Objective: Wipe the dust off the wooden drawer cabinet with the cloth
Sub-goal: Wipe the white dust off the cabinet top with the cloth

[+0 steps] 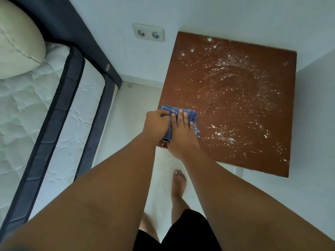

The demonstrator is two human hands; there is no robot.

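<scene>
The wooden cabinet top (235, 109) is a reddish-brown square seen from above, speckled with white dust over most of its surface. A folded blue checked cloth (189, 113) lies at its near left corner. My left hand (156, 122) grips the cloth's left edge with curled fingers. My right hand (181, 133) lies flat on top of the cloth, fingers stretched out and pressing it down on the wood. Both hands touch each other.
A bed with a white mattress (27, 115), dark frame and a cream pillow (18, 42) stands at the left. A double wall socket (148, 33) sits on the white wall behind. My bare foot (178, 182) stands on the pale floor with spilled dust near it.
</scene>
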